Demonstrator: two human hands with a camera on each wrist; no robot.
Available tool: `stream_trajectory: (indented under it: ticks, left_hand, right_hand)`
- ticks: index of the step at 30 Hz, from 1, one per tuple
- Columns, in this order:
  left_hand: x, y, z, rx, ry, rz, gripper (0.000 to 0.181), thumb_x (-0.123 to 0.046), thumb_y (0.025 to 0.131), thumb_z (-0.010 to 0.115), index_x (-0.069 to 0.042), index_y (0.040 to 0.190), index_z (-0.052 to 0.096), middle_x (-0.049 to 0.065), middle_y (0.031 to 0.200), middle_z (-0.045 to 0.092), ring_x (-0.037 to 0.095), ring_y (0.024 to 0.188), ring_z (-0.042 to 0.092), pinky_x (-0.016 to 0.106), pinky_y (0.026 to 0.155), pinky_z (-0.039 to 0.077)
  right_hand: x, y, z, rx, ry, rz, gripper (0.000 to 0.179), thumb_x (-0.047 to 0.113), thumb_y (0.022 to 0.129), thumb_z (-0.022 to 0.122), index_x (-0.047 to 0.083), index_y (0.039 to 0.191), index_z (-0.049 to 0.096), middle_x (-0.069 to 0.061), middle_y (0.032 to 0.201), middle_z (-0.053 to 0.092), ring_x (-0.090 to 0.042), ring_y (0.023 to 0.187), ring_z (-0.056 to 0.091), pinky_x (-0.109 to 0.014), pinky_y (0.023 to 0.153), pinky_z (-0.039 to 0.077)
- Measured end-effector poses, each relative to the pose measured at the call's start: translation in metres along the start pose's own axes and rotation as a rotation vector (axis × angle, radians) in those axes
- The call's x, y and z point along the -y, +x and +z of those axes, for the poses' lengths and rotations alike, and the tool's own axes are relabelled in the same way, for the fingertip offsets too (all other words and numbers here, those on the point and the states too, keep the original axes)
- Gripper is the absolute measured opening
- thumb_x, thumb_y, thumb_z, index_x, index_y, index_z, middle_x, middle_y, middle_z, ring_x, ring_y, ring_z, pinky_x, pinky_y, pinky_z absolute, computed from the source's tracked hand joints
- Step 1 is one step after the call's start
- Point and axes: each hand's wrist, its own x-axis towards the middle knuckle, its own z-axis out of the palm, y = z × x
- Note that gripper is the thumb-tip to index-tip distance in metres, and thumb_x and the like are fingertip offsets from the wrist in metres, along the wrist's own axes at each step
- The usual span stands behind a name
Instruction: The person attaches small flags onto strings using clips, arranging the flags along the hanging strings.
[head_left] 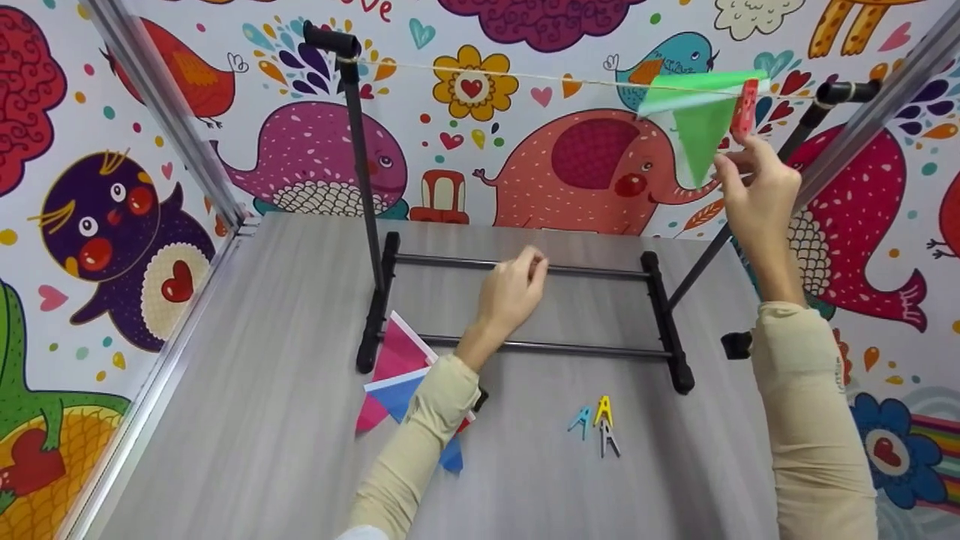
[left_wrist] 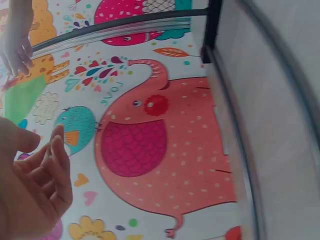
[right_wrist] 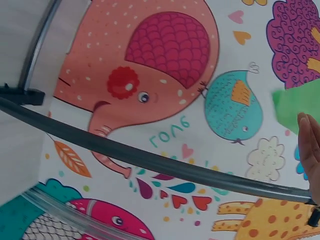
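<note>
A green pennant flag (head_left: 701, 135) hangs near the right end of a thin string (head_left: 525, 75). A red clothespin (head_left: 747, 105) clips its upper right corner to the string. My right hand (head_left: 761, 187) is just below the clothespin, thumb and forefinger apart; whether a fingertip touches it is hard to tell. In the right wrist view, the fingers (right_wrist: 307, 142) overlap the green flag. My left hand (head_left: 514, 292) hovers over the frame's base with fingers loosely curled and nothing in them, as the left wrist view also shows.
A black stand (head_left: 364, 172) with two uprights carries the string. On the grey table (head_left: 247, 420), pink and blue pennants (head_left: 401, 394) lie partly under my left forearm. Blue, yellow and grey clothespins (head_left: 604, 411) lie at front right. A cartoon-printed wall (head_left: 585, 172) stands behind.
</note>
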Motion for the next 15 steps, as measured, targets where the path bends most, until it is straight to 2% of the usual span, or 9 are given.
stream_trajectory:
  ticks: [5,10,13,15]
  left_hand:
    - [0.021,-0.035,0.002,0.113,0.026,-0.060,0.012,-0.018,0.094,0.057,-0.009,0.092,0.065,-0.002,0.070,0.064,0.013,0.061,0.058,0.033,0.053,0.046]
    - [0.045,-0.062,-0.004,0.302,0.021,-0.105,0.013,-0.016,0.093,0.058,-0.007,0.094,0.067,0.001,0.077,0.067,0.016,0.070,0.063,0.034,0.063,0.050]
    - [0.059,-0.076,-0.008,0.393,0.006,-0.132,0.014,-0.016,0.093,0.058,-0.006,0.095,0.068,0.002,0.080,0.067,0.016,0.073,0.062,0.034,0.067,0.050]
    - [0.066,-0.084,-0.010,0.429,-0.006,-0.156,0.014,-0.016,0.093,0.059,-0.006,0.096,0.069,0.002,0.082,0.067,0.016,0.074,0.062,0.033,0.068,0.050]
  right_hand:
    - [-0.014,-0.023,0.008,-0.001,0.081,-0.022,0.018,0.007,0.093,0.061,-0.008,0.102,0.068,-0.020,0.080,0.069,0.002,0.061,0.058,-0.009,0.057,0.043]
    - [-0.007,-0.056,0.015,0.029,0.139,0.057,0.023,0.007,0.094,0.059,-0.012,0.085,0.068,-0.025,0.071,0.066,-0.004,0.055,0.060,-0.011,0.054,0.045]
    - [-0.003,-0.076,0.018,0.075,0.166,0.132,0.027,0.009,0.095,0.057,-0.012,0.083,0.067,-0.026,0.071,0.065,-0.010,0.054,0.062,-0.012,0.053,0.047]
    - [-0.005,-0.089,0.021,0.105,0.181,0.174,0.029,0.011,0.096,0.056,-0.012,0.084,0.068,-0.026,0.071,0.066,-0.014,0.055,0.063,-0.014,0.054,0.048]
